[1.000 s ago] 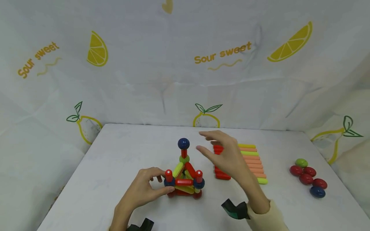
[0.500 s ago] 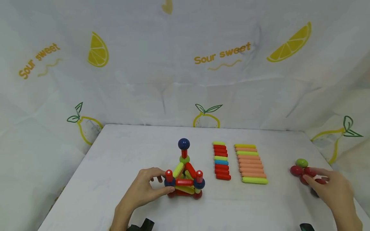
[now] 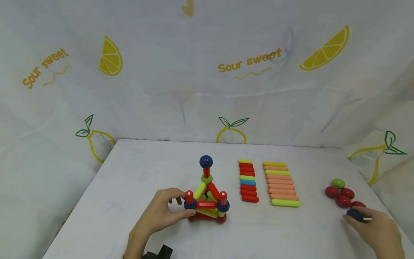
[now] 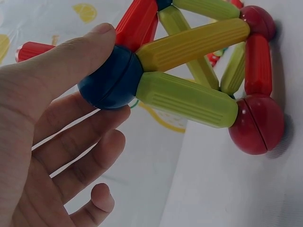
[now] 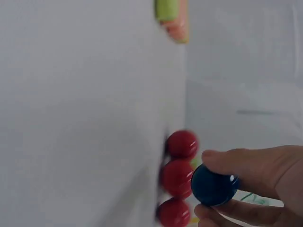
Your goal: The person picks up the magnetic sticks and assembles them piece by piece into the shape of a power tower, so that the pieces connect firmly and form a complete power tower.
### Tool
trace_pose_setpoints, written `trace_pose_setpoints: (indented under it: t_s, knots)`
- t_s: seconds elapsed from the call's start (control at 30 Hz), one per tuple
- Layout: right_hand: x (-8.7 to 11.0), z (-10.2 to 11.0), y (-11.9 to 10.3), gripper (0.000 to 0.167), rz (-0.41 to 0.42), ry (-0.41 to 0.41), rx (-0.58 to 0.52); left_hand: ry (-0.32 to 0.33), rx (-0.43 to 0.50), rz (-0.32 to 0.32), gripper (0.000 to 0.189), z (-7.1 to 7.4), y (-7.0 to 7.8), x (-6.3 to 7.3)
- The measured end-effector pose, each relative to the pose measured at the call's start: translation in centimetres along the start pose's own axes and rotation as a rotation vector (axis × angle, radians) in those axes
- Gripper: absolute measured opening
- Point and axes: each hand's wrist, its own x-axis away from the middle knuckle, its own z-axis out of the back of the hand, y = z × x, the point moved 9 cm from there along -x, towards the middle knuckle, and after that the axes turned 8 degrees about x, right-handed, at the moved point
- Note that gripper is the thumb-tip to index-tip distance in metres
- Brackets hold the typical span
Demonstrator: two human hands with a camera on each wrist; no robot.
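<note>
A framework of magnetic rods and balls stands on the white table, with a dark blue ball at its top and two red rods pointing up at the near corners. My left hand pinches its near-left blue ball between thumb and fingers; the other fingers are spread below. At the far right, my right hand holds a loose dark blue ball between thumb and fingertips. Several red balls and a green ball lie just beyond it, one red ball partly hidden by the fingers.
Right of the framework lies a column of short rods, mostly red. Beside it is a column of longer rods, mostly orange with some green and yellow. A white printed curtain hangs behind the table.
My right hand has swung from beside the framework out to the loose balls at the right, then slid nearer and taken hold of the blue ball. My left hand has stayed on the framework.
</note>
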Motion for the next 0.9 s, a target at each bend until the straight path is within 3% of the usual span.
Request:
trace_pose_setpoints:
  t_s: [0.13, 0.2, 0.3, 0.4, 0.5, 0.67, 0.9]
  knots:
    - [2.3, 4.6, -6.6, 0.05, 0.253, 0.269, -0.151, 0.002, -0.004, 0.008, 0.027, 0.1, -0.1, 0.1]
    - [4.5, 6.5, -10.8, 0.044, 0.391, 0.35, -0.266, 0.004, -0.002, 0.006, 0.027, 0.1, -0.1, 0.1]
    - [8.4, 8.4, -17.2, 0.039, 0.611, 0.378, -0.444, 0.004, 0.002, -0.003, 0.026, 0.1, -0.1, 0.1]
    - [12.2, 9.2, -22.6, 0.045, 0.821, 0.36, -0.542, 0.004, 0.004, -0.007, 0.025, 0.0, -0.1, 0.1]
    - [15.2, 9.3, -26.6, 0.049, 0.986, 0.328, -0.586, 0.004, -0.002, -0.008, 0.025, 0.0, -0.1, 0.1]
    - [17.6, 8.3, -30.3, 0.045, 1.074, 0.267, -0.582, 0.003, -0.003, -0.009, 0.026, 0.0, 0.0, 0.0]
    - [18.0, 6.6, -31.7, 0.04, 1.069, 0.201, -0.54, 0.003, -0.004, -0.013, 0.026, 0.0, 0.2, 0.0]
